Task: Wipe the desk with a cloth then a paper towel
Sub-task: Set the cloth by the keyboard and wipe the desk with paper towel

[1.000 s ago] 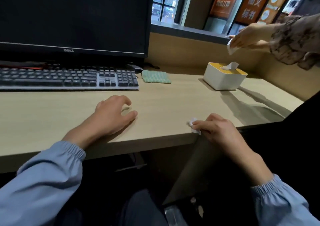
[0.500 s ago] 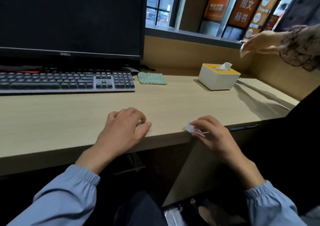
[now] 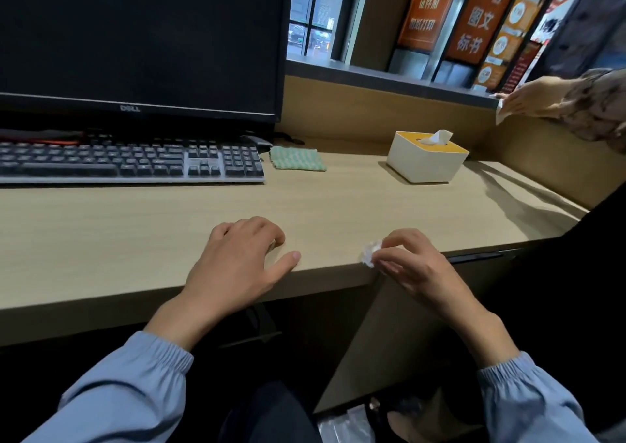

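A light wooden desk (image 3: 135,232) runs across the view. My right hand (image 3: 413,266) hovers at the desk's front edge, its fingers pinched on a small crumpled white paper towel (image 3: 369,259). My left hand (image 3: 237,259) rests palm down near the front edge, fingers curled, holding nothing. A folded green cloth (image 3: 298,158) lies flat at the back of the desk, right of the keyboard, far from both hands.
A grey keyboard (image 3: 128,163) and a dark monitor (image 3: 135,42) fill the back left. A white tissue box (image 3: 427,156) with a yellow top stands at the back right. Another person's hand (image 3: 528,98) holds a tissue over the far-right partition. Below the desk lies a bin bag (image 3: 349,425).
My left hand has slid right and back toward the front edge. My right hand, still pinching the paper towel, has stayed at the edge. The other person's hand has drawn away to the right.
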Demonstrator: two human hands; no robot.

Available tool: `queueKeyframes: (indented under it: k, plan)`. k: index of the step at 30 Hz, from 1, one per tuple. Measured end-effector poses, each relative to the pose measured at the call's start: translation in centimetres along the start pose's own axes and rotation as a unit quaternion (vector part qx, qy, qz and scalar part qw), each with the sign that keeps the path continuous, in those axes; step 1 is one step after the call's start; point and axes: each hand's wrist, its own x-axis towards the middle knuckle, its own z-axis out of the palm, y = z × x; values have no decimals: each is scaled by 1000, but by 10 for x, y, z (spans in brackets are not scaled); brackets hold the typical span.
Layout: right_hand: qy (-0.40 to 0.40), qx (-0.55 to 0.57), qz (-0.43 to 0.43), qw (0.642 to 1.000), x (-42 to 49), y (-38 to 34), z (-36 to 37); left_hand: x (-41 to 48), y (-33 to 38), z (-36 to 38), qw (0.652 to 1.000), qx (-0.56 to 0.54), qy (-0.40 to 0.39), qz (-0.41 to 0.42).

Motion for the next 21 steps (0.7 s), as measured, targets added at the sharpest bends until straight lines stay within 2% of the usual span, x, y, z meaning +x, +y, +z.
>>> queueKeyframes:
  k: [6, 11, 21]
  plan:
    - [21, -6, 31, 999, -5, -4, 7, -3, 0, -1, 1000, -2, 10, 11]
    - [66, -10, -6, 998, -15, -3, 2, -4, 1, -2, 1000, 13, 5, 19]
    - [102, -8, -65, 993, -17, 0, 14, -3, 5, -5, 1000, -6, 6, 8]
